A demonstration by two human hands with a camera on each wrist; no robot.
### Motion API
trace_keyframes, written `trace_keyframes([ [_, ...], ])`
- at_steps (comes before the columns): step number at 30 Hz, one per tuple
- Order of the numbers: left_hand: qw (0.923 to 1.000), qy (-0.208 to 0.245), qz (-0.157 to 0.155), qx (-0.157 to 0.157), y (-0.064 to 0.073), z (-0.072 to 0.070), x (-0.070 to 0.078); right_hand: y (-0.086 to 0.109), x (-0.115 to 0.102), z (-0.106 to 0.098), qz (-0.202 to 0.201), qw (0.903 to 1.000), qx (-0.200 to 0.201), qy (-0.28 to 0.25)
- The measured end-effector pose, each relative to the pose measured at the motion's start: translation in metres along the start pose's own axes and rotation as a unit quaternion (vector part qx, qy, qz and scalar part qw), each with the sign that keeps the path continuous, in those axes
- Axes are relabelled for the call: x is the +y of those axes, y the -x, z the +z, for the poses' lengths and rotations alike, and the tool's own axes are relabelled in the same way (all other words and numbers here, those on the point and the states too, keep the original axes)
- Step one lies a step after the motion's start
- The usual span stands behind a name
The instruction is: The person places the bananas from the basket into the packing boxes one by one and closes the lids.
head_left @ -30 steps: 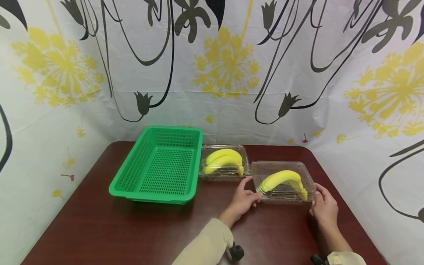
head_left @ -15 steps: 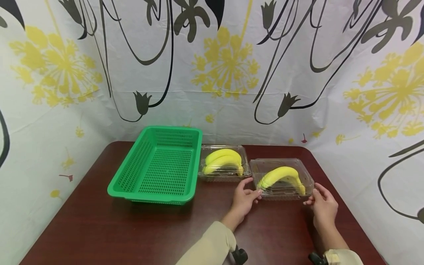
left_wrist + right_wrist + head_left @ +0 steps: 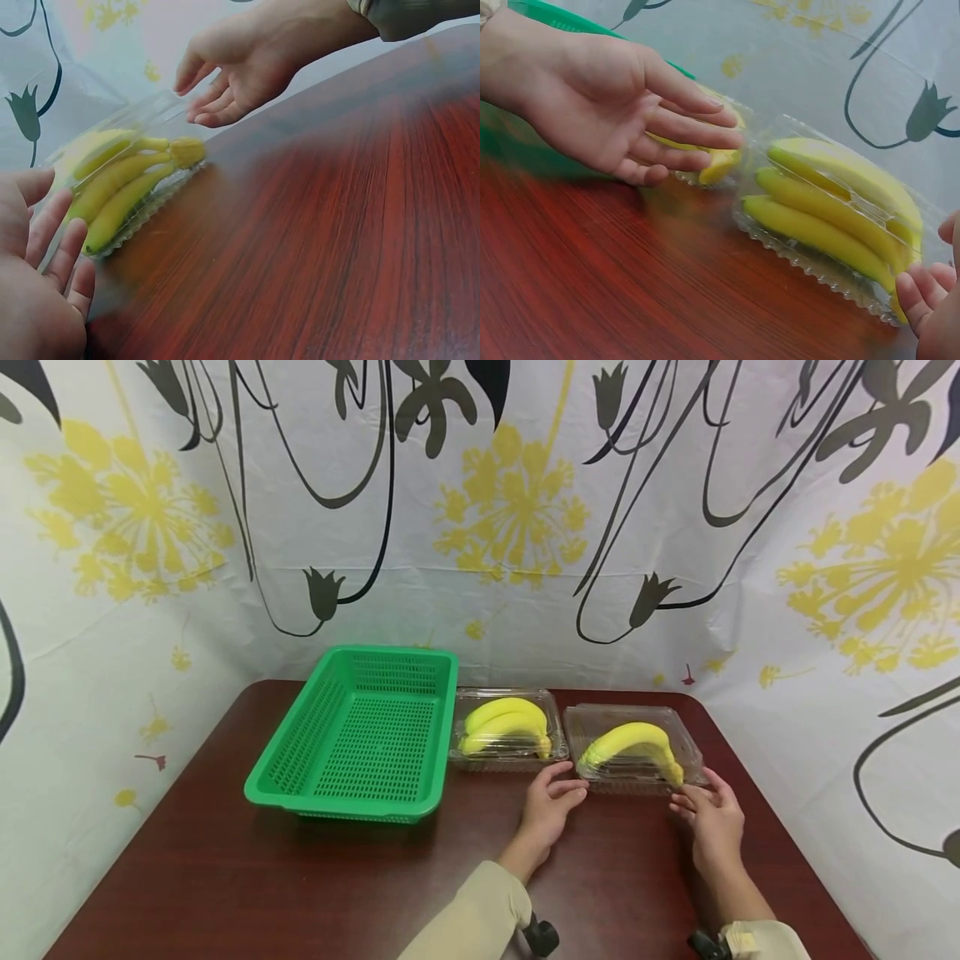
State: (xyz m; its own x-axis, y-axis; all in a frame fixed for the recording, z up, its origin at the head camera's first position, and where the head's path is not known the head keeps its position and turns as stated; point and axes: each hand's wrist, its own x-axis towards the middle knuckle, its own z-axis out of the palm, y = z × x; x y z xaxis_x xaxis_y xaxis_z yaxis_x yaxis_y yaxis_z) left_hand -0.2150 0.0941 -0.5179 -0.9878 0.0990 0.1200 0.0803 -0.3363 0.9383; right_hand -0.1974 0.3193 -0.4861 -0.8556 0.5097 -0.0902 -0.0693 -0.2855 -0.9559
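A clear plastic clamshell box [image 3: 678, 722] with a bunch of bananas [image 3: 630, 747] inside rests at the right rear of the table. By its front left corner is my left hand [image 3: 543, 814], fingers extended and slightly spread. At the front right corner, my right hand [image 3: 717, 831] has its fingertips right at the box edge, loosely bent. The right wrist view shows the left hand [image 3: 607, 101] with its palm turned toward the box and the bananas [image 3: 840, 217] under the lid. From the left wrist view, the right hand [image 3: 251, 71] holds nothing between thumb and fingers.
A second clear clamshell box [image 3: 557, 727] with bananas [image 3: 506, 724] stands just left of the first. Beyond it is a green perforated basket [image 3: 258, 789]. The dark red-brown table [image 3: 337, 893] backs onto a patterned cloth [image 3: 480, 618].
The right-hand banana box has slid back and slightly left, nearly in line with the other box. My right hand has moved left and back with it, its grip loosening; the left stays nearly in place.
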Motion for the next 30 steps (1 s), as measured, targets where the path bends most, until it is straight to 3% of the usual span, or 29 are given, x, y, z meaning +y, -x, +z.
trace_keyframes([
  [8,0.9988,0.03,-0.002,-0.038,-0.003,-0.001,-0.003,0.003,0.002,0.006,0.005,0.9983,-0.056,0.011],
  [17,0.9991,0.012,-0.008,-0.04,-0.003,0.0,0.0,0.009,0.005,0.011,-0.021,0.994,-0.096,0.048],
  [25,0.9968,-0.052,0.012,-0.06,0.004,-0.012,0.008,0.016,0.006,0.011,-0.068,0.9865,-0.097,0.113],
  [30,0.9922,-0.098,0.039,-0.067,0.011,-0.023,0.017,0.022,0.006,0.008,-0.127,0.9694,-0.098,0.186],
])
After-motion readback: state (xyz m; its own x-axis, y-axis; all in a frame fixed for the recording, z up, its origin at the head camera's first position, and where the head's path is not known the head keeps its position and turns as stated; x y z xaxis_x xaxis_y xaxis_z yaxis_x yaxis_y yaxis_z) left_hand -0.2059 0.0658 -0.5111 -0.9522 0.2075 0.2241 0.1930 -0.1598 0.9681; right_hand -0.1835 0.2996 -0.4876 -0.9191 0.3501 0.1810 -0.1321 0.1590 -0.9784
